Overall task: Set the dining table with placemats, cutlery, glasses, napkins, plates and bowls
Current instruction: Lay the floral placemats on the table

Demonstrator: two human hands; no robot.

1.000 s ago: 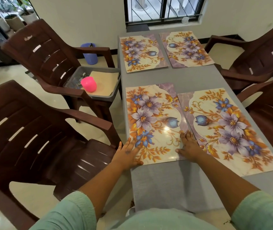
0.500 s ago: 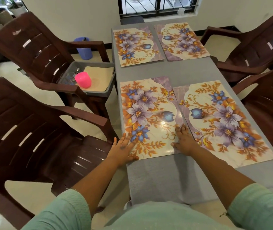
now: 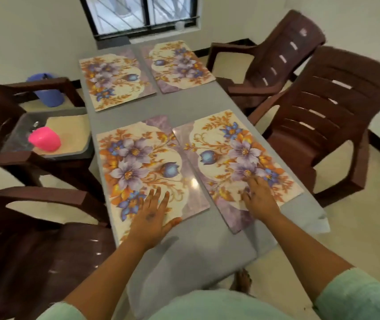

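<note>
Placemats: left hand (image 3: pixel 148 218) flat on near-left one (image 3: pixel 147 172); right hand (image 3: pixel 257 199) blurred, fingers spread on near-right (image 3: pixel 237 158).

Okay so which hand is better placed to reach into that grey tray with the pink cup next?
Left. The grey tray with the pink cup sits on the chair off the table's left edge, on the left hand's side. The right hand would have to cross over.
</note>
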